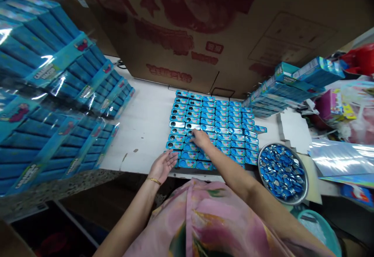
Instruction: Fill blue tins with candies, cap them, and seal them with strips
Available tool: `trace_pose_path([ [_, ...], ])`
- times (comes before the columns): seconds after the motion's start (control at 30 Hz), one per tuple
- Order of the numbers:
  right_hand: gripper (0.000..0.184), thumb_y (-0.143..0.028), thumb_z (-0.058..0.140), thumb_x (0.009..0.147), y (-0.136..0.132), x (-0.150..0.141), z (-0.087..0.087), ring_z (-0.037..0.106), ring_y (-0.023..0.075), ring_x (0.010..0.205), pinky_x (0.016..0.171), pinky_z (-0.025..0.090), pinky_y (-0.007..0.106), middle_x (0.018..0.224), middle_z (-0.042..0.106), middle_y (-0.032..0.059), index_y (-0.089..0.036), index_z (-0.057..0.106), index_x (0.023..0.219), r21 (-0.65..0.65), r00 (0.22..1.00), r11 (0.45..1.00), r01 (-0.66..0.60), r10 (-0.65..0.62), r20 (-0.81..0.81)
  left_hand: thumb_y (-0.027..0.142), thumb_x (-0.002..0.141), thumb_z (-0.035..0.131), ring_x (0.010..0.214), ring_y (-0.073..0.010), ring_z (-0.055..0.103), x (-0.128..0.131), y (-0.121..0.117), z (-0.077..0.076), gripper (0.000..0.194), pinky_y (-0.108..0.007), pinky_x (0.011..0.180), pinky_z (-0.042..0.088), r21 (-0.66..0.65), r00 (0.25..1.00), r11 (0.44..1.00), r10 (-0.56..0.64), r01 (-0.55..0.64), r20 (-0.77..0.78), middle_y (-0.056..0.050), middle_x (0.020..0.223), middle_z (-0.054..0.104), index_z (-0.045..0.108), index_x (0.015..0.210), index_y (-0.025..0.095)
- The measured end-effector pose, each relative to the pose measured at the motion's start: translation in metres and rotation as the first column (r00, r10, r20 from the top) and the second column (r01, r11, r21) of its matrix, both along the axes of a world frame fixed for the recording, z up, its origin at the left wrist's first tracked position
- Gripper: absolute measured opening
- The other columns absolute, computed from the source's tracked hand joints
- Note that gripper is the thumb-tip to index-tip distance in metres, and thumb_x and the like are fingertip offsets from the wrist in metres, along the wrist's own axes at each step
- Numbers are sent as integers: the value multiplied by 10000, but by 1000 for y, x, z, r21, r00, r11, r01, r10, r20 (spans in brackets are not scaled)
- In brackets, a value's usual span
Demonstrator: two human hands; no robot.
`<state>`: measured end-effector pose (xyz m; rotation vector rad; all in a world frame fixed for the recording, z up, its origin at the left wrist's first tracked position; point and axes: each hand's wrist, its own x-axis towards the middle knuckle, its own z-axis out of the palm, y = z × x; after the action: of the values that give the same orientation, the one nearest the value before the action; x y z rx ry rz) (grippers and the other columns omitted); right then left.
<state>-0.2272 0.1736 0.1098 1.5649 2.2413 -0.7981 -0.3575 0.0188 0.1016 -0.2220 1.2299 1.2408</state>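
Observation:
Several rows of small blue tins (217,120) lie packed side by side on the white table (146,128). My right hand (201,138) rests on the tins near the block's left side, fingers curled down on one tin; what it grips is hidden. My left hand (163,165) hovers at the block's near left corner, palm up, fingers spread, holding nothing. A gold bangle sits on that wrist.
A round metal bowl (300,194) of blue lids stands at the right of the tins. Wrapped blue packs (43,93) are stacked at the left, more blue packs (280,89) at the right. A big cardboard box (204,27) stands behind the table.

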Motion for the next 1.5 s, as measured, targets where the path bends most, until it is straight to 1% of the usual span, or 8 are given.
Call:
trace_pose_path([
  [0.13,368,-284,262,868,-16,122,16,493,179,958,795,365,284,1085,520,138,-107,409,1156,269,961,922,277,-267,-76,145,766,480,731,-151,627,-9,9,0,154,-239,617,481,2,999,999,-34,34,-25,-95,806,658,570,891,126],
  [0.23,510,-392,423,773,-34,237,10,448,270,1043,843,350,350,1109,489,200,-62,415,1163,544,658,488,682,-735,-166,140,763,481,697,-140,626,-10,16,1,156,-238,610,485,-14,999,1000,-28,27,-46,-82,769,659,571,890,130],
  [0.3,744,-519,510,676,-46,294,-2,405,343,1094,849,338,421,1181,418,256,-50,358,1233,467,408,353,811,-913,-19,140,764,477,692,-138,625,-6,19,2,152,-236,603,487,-19,998,999,-30,29,-57,-79,761,659,573,881,131],
  [0.43,904,-670,441,626,-55,329,-29,348,400,1135,802,332,513,1270,311,250,-166,205,1339,280,289,352,893,-927,240,152,765,485,696,-134,625,9,20,3,137,-225,600,487,-21,995,997,-78,76,-70,-80,764,659,581,860,128],
  [0.8,433,-348,398,728,-68,373,-56,509,234,906,761,378,329,990,544,122,-169,538,1097,446,587,484,753,-800,-123,132,760,485,688,-142,629,74,23,11,120,-234,606,484,-39,984,990,-136,132,-115,-81,740,660,583,830,127],
  [1.1,532,-401,543,570,-73,416,-45,418,87,456,381,283,178,589,512,-45,-168,501,1047,-327,-172,111,938,-670,-722,145,765,480,688,-144,625,157,33,17,131,-245,604,493,-1,958,960,-278,279,-68,-79,759,661,592,832,136],
  [1.3,467,-378,557,621,-65,400,1,412,72,458,358,255,157,618,516,-55,-217,473,1051,-413,-170,293,863,-600,-782,229,782,473,784,-171,617,235,45,27,189,-289,704,476,147,880,903,-427,403,208,-111,867,651,595,878,122],
  [1.5,295,-271,457,744,-64,292,29,516,134,743,641,411,235,860,568,26,-214,562,1013,129,587,867,481,-209,-782,438,775,428,825,-227,602,282,67,31,339,-399,748,438,318,745,889,-452,329,492,-89,817,642,585,909,168],
])
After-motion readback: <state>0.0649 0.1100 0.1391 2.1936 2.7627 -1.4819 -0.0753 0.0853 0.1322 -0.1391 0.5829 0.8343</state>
